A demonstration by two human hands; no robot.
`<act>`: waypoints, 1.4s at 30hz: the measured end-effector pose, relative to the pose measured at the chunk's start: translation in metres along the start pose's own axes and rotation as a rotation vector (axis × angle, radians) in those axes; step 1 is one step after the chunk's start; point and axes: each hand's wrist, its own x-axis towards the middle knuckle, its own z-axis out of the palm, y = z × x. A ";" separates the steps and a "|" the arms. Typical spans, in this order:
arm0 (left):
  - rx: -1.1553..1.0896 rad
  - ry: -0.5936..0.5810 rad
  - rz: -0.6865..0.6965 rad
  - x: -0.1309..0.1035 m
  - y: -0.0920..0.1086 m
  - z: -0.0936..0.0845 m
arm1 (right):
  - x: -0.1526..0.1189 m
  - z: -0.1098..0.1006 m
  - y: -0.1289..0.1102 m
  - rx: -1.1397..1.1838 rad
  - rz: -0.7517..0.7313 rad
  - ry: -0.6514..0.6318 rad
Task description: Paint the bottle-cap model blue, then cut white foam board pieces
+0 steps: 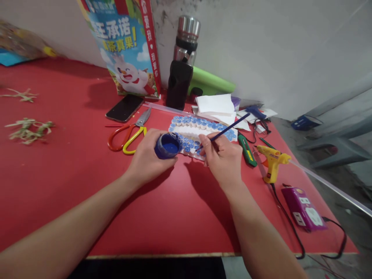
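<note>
At the table (180, 217), hands (148, 155) (225, 159) hold a round jar (167, 147) and slender brush (231, 126).

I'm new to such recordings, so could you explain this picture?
No machine here: a person works bare-handed, seen from one head-worn camera looking forward and down. The left hand has a small round jar of blue paint in its grip; the right hand holds a slim dark-blue brush, its tip close to a white piece set with round blue-and-white discs. On the red tabletop also lie red-and-yellow-handled scissors, a flat black phone, a green utility knife and a yellow glue gun.
</note>
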 end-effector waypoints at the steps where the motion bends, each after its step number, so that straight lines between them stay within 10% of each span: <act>1: 0.002 0.000 0.002 0.000 0.000 0.000 | 0.000 -0.001 0.000 -0.005 0.002 -0.008; 42: 0.008 0.010 0.031 0.000 0.002 0.001 | -0.003 0.005 -0.003 0.039 -0.016 -0.036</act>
